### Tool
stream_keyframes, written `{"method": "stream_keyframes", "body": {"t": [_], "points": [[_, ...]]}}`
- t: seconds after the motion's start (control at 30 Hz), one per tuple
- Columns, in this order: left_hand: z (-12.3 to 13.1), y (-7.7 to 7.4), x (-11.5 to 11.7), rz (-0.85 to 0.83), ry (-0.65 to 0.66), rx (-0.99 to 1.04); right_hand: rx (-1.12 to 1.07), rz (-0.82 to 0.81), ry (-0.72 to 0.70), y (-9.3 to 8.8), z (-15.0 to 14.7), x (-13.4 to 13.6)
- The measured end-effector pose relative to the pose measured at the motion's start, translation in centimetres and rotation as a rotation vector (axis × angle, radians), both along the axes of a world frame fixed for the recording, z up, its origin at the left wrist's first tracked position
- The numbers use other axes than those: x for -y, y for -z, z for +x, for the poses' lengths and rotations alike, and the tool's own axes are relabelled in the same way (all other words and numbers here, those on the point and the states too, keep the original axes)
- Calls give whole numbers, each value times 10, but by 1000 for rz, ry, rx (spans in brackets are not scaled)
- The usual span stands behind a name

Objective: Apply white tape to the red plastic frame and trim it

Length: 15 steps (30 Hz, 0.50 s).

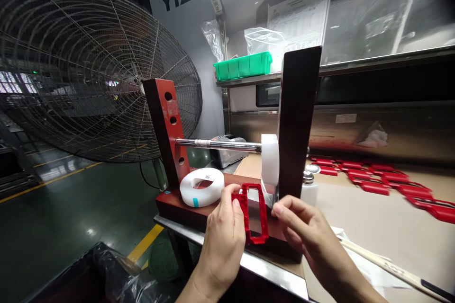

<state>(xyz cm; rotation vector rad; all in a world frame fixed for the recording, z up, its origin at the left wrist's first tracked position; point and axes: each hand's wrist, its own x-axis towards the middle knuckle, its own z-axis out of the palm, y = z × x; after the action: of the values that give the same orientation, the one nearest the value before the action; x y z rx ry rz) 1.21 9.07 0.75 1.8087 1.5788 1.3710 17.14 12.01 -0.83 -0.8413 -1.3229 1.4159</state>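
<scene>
1. Far left: a large wire-caged fan point(88, 66) on the floor, with a black bag-lined bin point(103, 270) below it at the picture's lower edge.
2. Red wooden stand point(167, 128) at the near corner of the bench. A steel rod point(216, 144) runs from its left post to a dark upright point(296, 118).
3. White tape roll point(202, 187), lying flat on the stand's base beside the left post.
4. Your left hand point(222, 236): closed on the left side of the red frame point(254, 213), thumb on top. The frame stands on edge over the base, between your two hands.
5. Clear film point(256, 199), stretched across the frame's opening just below a white roll point(270, 158) on the rod.
6. Your right hand point(302, 232): thumb and forefinger narrowed to a pinch at the frame's upper right edge. Whether they also catch the film, you cannot tell.
7. Small white bottle point(308, 188) with a metal cap, just behind that hand.
8. Green tray point(243, 65) on the shelf above.
9. Right: more red frames point(384, 182) in rows on the brown bench top, blurred.
</scene>
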Motion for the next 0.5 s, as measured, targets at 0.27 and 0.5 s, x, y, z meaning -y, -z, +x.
{"method": "stream_keyframes", "body": {"t": [0.27, 0.5], "points": [[14, 2, -2, -27, 54, 81, 179, -72, -19, 9, 3, 40], [18, 0, -4, -15, 81, 65, 269, -2, -9, 10, 8, 45]]}}
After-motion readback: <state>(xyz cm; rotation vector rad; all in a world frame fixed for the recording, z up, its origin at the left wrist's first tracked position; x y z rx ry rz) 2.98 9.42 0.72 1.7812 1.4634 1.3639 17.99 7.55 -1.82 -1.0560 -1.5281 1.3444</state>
